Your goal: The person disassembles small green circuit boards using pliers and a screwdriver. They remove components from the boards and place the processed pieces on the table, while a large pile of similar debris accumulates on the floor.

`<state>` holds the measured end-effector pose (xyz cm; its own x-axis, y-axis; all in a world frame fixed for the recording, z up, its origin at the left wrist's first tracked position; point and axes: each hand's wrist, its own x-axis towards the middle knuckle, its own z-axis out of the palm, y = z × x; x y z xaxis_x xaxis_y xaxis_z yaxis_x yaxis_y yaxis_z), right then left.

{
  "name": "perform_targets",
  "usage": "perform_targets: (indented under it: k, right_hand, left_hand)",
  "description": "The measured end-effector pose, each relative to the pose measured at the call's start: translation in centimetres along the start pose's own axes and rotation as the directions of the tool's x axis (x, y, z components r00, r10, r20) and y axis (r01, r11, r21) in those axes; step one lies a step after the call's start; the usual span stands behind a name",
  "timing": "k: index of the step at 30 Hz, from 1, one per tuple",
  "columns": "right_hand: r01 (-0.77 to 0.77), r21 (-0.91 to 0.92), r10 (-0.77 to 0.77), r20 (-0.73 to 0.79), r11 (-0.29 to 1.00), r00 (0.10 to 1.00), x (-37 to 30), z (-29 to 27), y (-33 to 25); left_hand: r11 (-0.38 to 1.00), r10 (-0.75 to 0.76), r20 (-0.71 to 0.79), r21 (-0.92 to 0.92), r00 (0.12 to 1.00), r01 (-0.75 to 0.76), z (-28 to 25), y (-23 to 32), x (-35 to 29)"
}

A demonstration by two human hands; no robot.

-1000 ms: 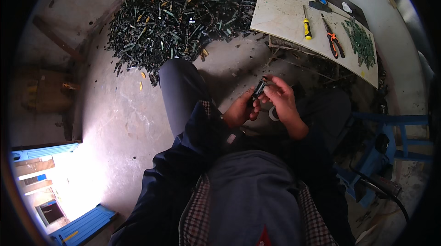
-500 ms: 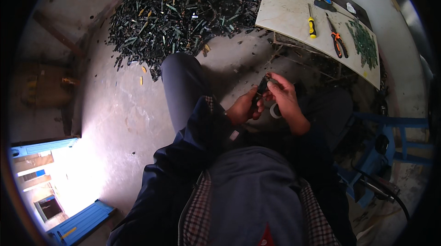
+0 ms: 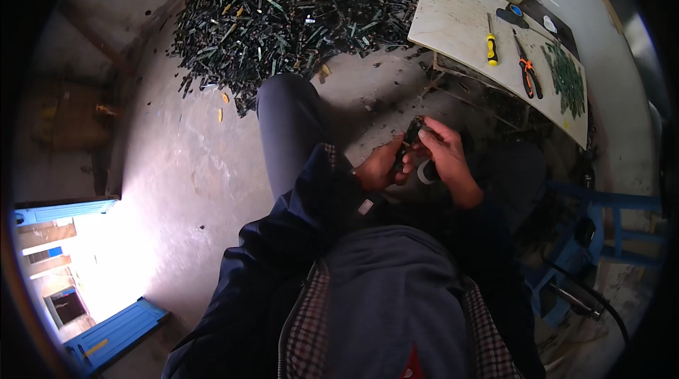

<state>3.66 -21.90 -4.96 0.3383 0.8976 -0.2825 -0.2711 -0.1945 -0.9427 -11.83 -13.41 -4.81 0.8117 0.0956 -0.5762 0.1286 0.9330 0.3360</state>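
My left hand (image 3: pixel 380 165) is closed around the lower end of a small dark oblong piece (image 3: pixel 412 130), held tilted above my lap. The thumb and fingers of my right hand (image 3: pixel 447 154) pinch that piece near its upper end. Its exact kind is too dark and small to make out, and the fingers cover part of it. Just below the right hand's fingers shows a white ring-shaped thing (image 3: pixel 426 172); whether the hand touches it I cannot tell.
A large heap of dark strips (image 3: pixel 283 18) covers the floor ahead. On the pale board (image 3: pixel 453 22) at right lie a yellow-handled screwdriver (image 3: pixel 491 50), orange-and-black pliers (image 3: pixel 527 71) and several green strips (image 3: pixel 566 78). A blue metal frame (image 3: pixel 566 266) stands at lower right.
The whole view has shifted slightly, so the heap and board sit a little further right. Both hands keep their hold on the dark piece, with only slight finger movement.
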Motion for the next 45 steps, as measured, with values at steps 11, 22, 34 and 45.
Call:
perform_targets:
  k: [11,22,34,45]
  right_hand:
    - [-0.017,-0.026,0.016,-0.034,1.000,0.999,-0.1,0.2,-0.2]
    - [-0.045,0.021,0.044,0.045,0.999,0.998,0.5,-0.7,1.0]
    - [-0.130,0.069,0.122,0.110,0.989,0.986,-0.5,1.1,-1.6]
    - [-0.171,0.249,0.176,0.002,0.953,0.984,-0.1,1.3,0.1]
  left_hand:
    - [0.999,0.009,0.043,0.044,0.999,-0.011,-1.2,-0.4,0.4]
    - [0.996,0.016,0.020,0.087,1.000,-0.018,-0.9,-0.5,0.4]
    - [0.957,0.139,-0.053,0.265,0.989,-0.120,-0.7,-1.2,0.8]
    - [0.909,0.203,-0.014,0.373,0.979,-0.184,-0.5,-1.3,0.3]
